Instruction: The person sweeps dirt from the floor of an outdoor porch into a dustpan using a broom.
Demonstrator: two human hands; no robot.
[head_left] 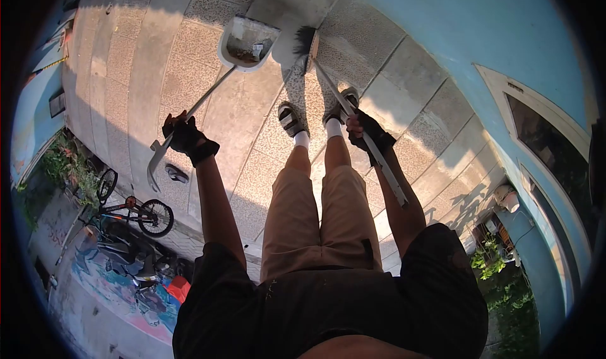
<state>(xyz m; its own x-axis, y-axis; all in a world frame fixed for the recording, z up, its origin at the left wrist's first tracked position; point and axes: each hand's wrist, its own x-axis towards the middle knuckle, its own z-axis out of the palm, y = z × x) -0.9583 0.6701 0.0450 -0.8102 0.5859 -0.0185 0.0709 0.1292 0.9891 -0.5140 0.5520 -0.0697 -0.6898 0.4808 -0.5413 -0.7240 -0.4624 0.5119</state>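
My left hand [185, 136], in a dark fingerless glove, is closed around the long handle of a dustpan [225, 48]. The handle's hooked end sticks out below my fist. The white pan rests on the paving ahead with dark dirt and a small pale scrap [257, 50] inside. My right hand [372, 133], gloved likewise, grips the pole of a broom [313, 49]. Its dark bristles touch the ground just right of the pan, apart from it. The broom's pole runs back along my right forearm.
My sandalled feet [291, 120] stand on textured paving, behind the broom head. A dark object [177, 173] lies on the ground at left. Farther left are a bicycle [136, 212] and a motorcycle [146, 277]. A blue wall [435, 24] with windows runs along the right.
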